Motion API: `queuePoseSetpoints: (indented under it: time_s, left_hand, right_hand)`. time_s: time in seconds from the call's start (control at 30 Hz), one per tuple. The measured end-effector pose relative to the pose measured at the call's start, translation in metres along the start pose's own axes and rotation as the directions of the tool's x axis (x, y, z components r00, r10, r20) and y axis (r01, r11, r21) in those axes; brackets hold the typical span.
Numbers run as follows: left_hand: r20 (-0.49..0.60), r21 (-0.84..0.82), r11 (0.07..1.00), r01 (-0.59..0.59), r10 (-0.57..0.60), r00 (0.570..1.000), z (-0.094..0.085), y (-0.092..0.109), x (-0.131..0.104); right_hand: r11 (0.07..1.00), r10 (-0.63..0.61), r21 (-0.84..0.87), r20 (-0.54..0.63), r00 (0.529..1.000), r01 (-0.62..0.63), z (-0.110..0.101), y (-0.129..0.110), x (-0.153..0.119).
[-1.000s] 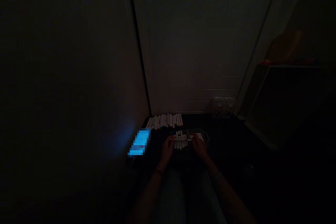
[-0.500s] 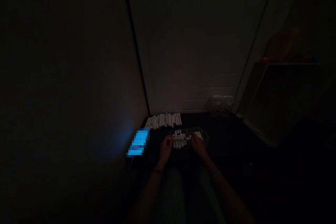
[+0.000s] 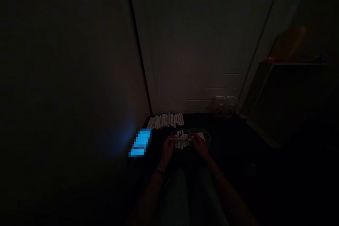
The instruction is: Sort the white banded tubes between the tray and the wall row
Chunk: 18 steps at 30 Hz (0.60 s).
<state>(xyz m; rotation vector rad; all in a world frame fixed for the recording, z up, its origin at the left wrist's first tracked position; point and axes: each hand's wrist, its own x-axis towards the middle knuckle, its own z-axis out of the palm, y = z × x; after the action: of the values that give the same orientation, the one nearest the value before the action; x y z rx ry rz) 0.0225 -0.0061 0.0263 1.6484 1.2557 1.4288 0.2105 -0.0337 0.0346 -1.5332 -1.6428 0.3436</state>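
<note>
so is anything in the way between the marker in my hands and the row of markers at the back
Nothing visible rises between the held marker and the back row. Low down, the far ends of the loose markers beneath it lie that way; the glowing screen sits left. It's too dark to rule out smaller things.

Markers (image 3: 168, 120) white — some ends reddish; screen (image 3: 141, 142) bright blue (blocky) — trousers (image 3: 174, 194) faintly striped.

Perhaps a home (dim); markers (image 3: 166, 120) near wall (image 3: 196, 42).
</note>
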Motion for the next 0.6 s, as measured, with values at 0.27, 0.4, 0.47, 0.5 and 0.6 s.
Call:
queuePoseSetpoints:
  time_s: [0.27,0.4,0.47,0.5,0.6]
  left_hand:
    - [-0.010,0.009,1.000,0.013,-0.013,1.000,-0.0012,-0.0014,0.0011]
    - [-0.021,-0.002,1.000,0.015,-0.015,1.000,-0.0005,-0.0040,0.0021]
    - [-0.015,-0.008,1.000,0.026,-0.026,1.000,-0.0004,-0.0049,0.0023]
    - [-0.015,-0.012,0.999,0.030,-0.031,0.999,-0.0003,-0.0051,0.0023]
    - [-0.016,-0.022,0.999,0.024,-0.025,1.000,0.0004,-0.0051,0.0021]
  right_hand:
    - [1.000,-0.005,0.009,0.018,1.000,0.005,-0.0005,-0.0004,0.0008]
    - [0.999,-0.016,0.040,0.026,1.000,0.015,-0.0021,-0.0022,0.0003]
    - [0.999,-0.019,0.048,0.025,1.000,0.018,-0.0024,-0.0026,0.0001]
    - [0.999,-0.018,0.050,0.024,1.000,0.017,-0.0024,-0.0026,0.0001]
    - [0.999,-0.010,0.045,0.029,1.000,0.009,-0.0025,-0.0019,0.0003]
